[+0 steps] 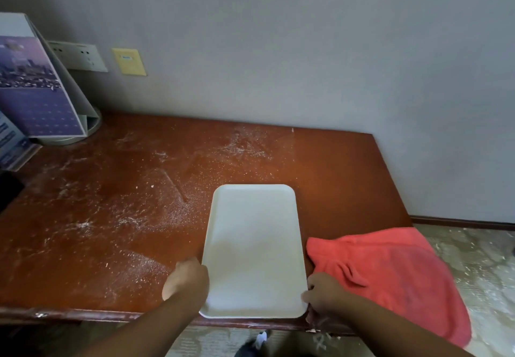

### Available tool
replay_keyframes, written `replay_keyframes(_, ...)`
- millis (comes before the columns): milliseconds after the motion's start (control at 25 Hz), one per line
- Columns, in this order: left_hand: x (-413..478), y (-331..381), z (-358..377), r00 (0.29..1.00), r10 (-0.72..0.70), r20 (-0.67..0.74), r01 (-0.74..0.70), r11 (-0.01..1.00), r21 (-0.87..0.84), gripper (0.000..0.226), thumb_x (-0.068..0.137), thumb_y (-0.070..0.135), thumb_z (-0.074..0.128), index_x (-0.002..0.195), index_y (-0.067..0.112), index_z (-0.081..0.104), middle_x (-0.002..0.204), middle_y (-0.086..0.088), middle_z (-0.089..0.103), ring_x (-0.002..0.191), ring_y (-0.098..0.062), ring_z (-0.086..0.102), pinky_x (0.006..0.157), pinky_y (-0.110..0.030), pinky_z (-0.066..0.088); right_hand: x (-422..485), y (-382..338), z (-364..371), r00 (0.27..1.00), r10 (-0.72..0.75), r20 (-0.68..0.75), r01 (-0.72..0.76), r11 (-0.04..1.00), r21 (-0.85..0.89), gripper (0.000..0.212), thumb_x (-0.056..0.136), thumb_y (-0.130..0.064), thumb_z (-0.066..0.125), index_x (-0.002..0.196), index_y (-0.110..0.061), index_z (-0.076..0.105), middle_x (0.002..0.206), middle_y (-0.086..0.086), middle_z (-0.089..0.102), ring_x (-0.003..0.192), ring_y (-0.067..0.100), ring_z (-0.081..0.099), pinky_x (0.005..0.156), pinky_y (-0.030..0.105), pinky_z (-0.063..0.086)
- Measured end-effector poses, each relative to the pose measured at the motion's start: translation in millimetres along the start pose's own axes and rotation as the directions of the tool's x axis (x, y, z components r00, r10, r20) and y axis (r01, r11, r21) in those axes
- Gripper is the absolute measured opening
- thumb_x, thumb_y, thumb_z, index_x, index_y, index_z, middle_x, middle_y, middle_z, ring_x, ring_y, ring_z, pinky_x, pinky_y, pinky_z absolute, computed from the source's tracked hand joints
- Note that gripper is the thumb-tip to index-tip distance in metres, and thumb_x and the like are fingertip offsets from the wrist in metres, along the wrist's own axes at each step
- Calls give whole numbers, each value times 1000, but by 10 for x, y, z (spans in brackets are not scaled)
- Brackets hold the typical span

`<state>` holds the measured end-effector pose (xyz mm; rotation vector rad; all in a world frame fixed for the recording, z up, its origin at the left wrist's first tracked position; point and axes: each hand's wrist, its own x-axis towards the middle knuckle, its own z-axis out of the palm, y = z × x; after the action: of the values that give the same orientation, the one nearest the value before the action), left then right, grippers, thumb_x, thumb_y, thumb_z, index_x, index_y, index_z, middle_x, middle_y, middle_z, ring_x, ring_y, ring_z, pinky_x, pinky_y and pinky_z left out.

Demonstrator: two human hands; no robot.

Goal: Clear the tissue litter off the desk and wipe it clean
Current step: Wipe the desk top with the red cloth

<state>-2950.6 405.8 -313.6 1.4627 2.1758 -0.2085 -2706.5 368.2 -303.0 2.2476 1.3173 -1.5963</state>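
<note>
A white rectangular tray (pixel 255 248) lies on the brown wooden desk (pixel 83 203), near its front edge. My left hand (pixel 186 278) grips the tray's left rim, and my right hand (pixel 324 292) holds its right rim near the front corner. A pink-red cloth (pixel 390 270) lies crumpled on the desk's right front corner, right beside my right hand, and hangs over the edge. White crumbs and powdery tissue specks (pixel 156 211) are scattered over the desk's left and middle parts.
A round-based brochure stand (pixel 41 91) with purple leaflets stands at the back left corner. Wall sockets (pixel 80 55) and a yellow plate (pixel 129 62) sit on the grey wall behind. White bits litter the patterned floor (pixel 479 262) at right.
</note>
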Motion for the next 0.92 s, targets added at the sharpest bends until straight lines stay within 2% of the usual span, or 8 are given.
replay_keyframes(120, 60, 54, -82, 992, -64, -107, 27, 947, -319, 35, 99, 29, 31, 111, 4, 51, 93, -10, 61, 80, -26, 58, 71, -32, 50, -72, -96, -207, 997, -76, -7, 77, 992, 97, 23, 87, 9, 40, 67, -3, 42, 34, 5, 52, 32, 13, 54, 38, 24, 46)
replay_keyframes(200, 96, 259, -202, 982, -54, -181, -30, 902, -431, 35, 97, 38, 34, 106, 6, 45, 81, -7, 60, 72, -27, 59, 67, -35, 52, -31, -96, -415, 988, -125, -91, 132, 988, 77, 26, 84, 8, 44, 62, -5, 44, 37, 5, 51, 34, 13, 53, 41, 24, 46)
replay_keyframes(280, 166, 600, -320, 981, -11, -195, -88, 867, -491, 28, 96, 33, 40, 109, 9, 42, 82, -7, 62, 71, -27, 61, 64, -36, 53, 62, -30, -690, 964, -176, -201, 189, 981, 46, 29, 83, 6, 47, 58, -9, 44, 40, 5, 49, 36, 14, 51, 42, 25, 45)
replay_keyframes(400, 298, 1228, -357, 965, 61, -256, -178, 869, -462, 15, 95, 25, 42, 103, 13, 47, 82, -6, 61, 70, -27, 60, 61, -34, 52, 268, 161, -1203, 923, -194, -332, 228, 972, 64, 32, 87, 2, 50, 60, -11, 39, 44, 8, 49, 34, 15, 51, 41, 25, 41)
replay_keyframes(520, 392, 1968, -232, 952, 148, -267, -245, 893, -378, 18, 98, 25, 36, 101, 10, 46, 86, -9, 62, 73, -29, 59, 59, -33, 46, 524, 436, -1787, 910, -180, -374, 217, 974, 58, 33, 88, -3, 53, 60, -13, 38, 46, 6, 46, 32, 13, 48, 40, 23, 37)
replay_keyframes(680, 559, 2907, 0, 963, 164, -213, -222, 931, -288, 22, 99, 23, 32, 105, 5, 44, 88, -11, 60, 76, -30, 57, 61, -34, 40, 925, 806, -2486, 897, -112, -427, 128, 992, 8, 35, 86, -9, 55, 56, -14, 37, 60, 1, 43, 53, 14, 43, 44, 23, 33)
replay_keyframes(800, 692, 3436, 180, 971, 173, -163, -212, 942, -261, 21, 100, 22, 31, 107, 6, 41, 88, -10, 60, 78, -31, 59, 61, -34, 41, 1186, 999, -2857, 892, -49, -449, 55, 998, 1, 36, 85, -9, 55, 55, -15, 37, 60, -1, 41, 60, 16, 43, 53, 28, 33)
replay_keyframes(920, 871, 3757, 332, 974, 177, -142, -208, 947, -243, 17, 99, 22, 30, 101, 8, 40, 85, -9, 60, 79, -31, 60, 60, -32, 40, 1419, 1102, -3092, 891, -16, -454, 27, 999, 18, 33, 86, -11, 54, 57, -15, 38, 62, 0, 42, 61, 13, 41, 50, 24, 27)
